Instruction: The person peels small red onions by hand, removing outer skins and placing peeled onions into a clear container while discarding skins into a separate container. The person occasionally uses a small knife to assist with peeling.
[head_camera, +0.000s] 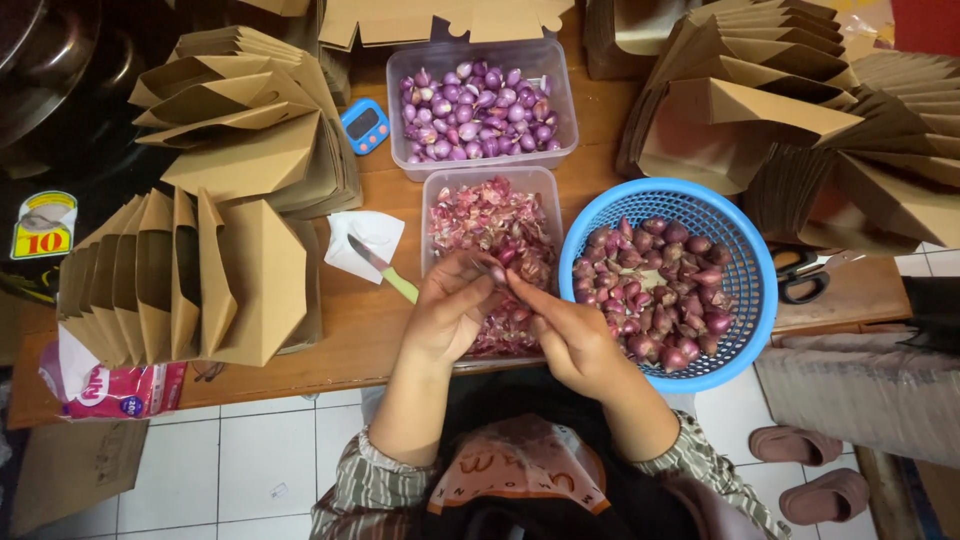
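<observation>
Above the clear plastic tub of pink skins (440, 190), our left hand (447, 312) and right hand (570, 335) pinch one small purple shallot (497, 271); we peel downward so skins fall inside.

We see both forearms rise from the bottom centre of the frame, bare from the patterned sleeves up, and converge toward the middle. Our left hand (450, 310) sits left of centre, fingers curled inward with thumb and fingertips pinched together. Our right hand (570, 335) lies just right of it, knuckles up, its fingertips meeting those of the left
</observation>
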